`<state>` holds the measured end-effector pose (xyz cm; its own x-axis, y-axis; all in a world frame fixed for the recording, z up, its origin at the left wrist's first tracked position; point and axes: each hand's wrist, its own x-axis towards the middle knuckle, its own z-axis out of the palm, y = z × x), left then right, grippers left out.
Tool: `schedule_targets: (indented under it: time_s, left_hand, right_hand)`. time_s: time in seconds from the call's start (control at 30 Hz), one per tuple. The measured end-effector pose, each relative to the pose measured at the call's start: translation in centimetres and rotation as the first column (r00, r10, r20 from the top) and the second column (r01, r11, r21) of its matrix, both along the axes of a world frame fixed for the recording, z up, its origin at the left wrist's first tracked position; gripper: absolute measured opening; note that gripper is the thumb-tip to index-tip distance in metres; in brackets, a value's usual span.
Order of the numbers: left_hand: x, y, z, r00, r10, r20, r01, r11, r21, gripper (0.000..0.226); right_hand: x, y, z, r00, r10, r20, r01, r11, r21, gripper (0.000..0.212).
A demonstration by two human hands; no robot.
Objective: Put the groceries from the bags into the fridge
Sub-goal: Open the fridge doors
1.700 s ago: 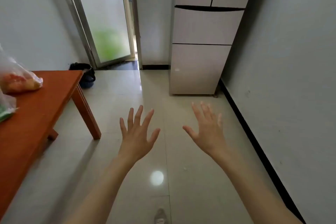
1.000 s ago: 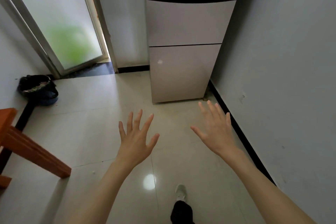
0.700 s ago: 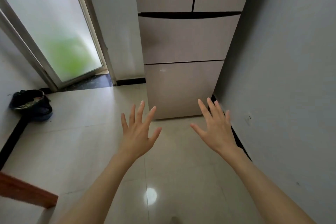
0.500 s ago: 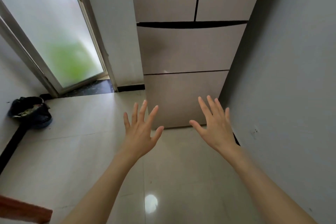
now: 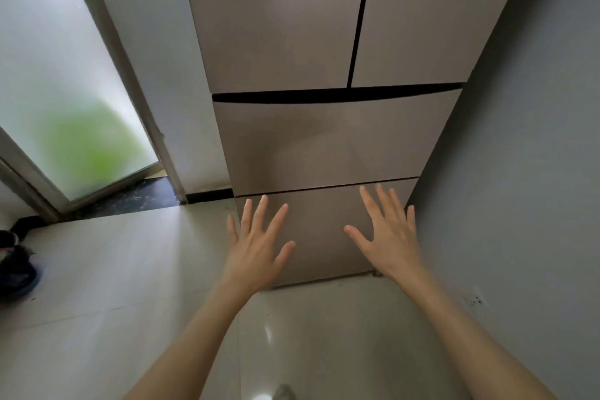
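A tall beige fridge [image 5: 324, 140] stands straight ahead with all its doors and drawers closed: two upper doors, a middle drawer and a bottom drawer. My left hand [image 5: 256, 247] and my right hand [image 5: 386, 234] are stretched out in front of the bottom drawer, fingers spread, holding nothing. Whether they touch the fridge cannot be told. No bags or groceries are in view.
A grey wall [image 5: 526, 172] runs close along the right of the fridge. A frosted glass door [image 5: 65, 107] is at the left. A dark bag [image 5: 16, 263] lies on the tiled floor [image 5: 113, 286] at the far left.
I have walked up to the fridge, which now fills the view. The orange table with the bags has dropped out of sight at the left. Both hands stay spread and empty.
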<state>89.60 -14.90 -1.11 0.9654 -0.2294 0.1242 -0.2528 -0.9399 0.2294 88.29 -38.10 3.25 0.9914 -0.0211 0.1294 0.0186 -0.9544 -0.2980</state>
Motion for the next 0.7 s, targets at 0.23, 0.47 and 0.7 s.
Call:
schedule_targets:
  time_s: [0.23, 0.47, 0.7]
  left_hand:
    - [12.0, -2.9, 3.9, 0.999, -0.041, 0.006, 0.041, 0.994, -0.096, 0.081]
    - [19.1, -8.7, 7.2, 0.978, -0.101, -0.185, -0.045, 0.755, -0.654, 0.081]
    - [25.1, -13.1, 11.1, 0.867, -0.169, -0.469, -0.493, -0.155, -0.856, 0.069]
  right_hand:
    - [11.6, -1.0, 3.4, 0.998, -0.028, 0.062, 0.026, 0.999, 0.042, 0.069]
    - [20.6, -4.6, 6.3, 0.984, -0.074, 0.161, 0.074, 0.997, 0.005, 0.068]
    - [29.4, -6.9, 9.8, 0.892, 0.028, 0.452, 0.019, 0.995, -0.099, 0.081]
